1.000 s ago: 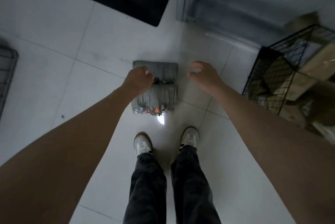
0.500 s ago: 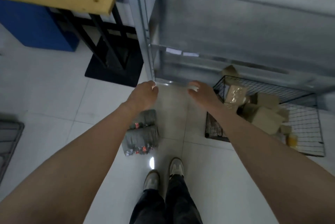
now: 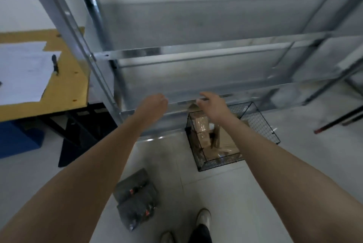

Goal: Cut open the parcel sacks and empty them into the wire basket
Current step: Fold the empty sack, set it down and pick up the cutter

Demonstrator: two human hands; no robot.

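Both arms reach out in front of the person. The left hand (image 3: pixel 155 103) has its fingers curled in, and nothing shows in it. The right hand (image 3: pixel 213 105) is loose, with its fingers a little bent, and it holds nothing. The two hands are side by side in the air, near the low edge of a big metal shelf rack (image 3: pixel 196 56) at 12 o'clock.

The wire basket (image 3: pixel 263 123) sits on the floor at about 5 o'clock from the right hand, right by the foot of the rack. Brown parcels (image 3: pixel 202 130) are piled inside it. The right arm hides part of the basket.

The grey sacks (image 3: pixel 135 199) lie folded flat on the floor at 6 o'clock from the left hand, well apart from both hands. Little red marks show on them. A pale shoe (image 3: pixel 203 217) stands just to their 3 o'clock side.

At 9 o'clock there is a yellow surface (image 3: pixel 64 77) with white paper (image 3: pixel 21 71) on it. A thin black thing (image 3: pixel 55 65) lies on the paper's edge; it is too blurry to tell what it is.
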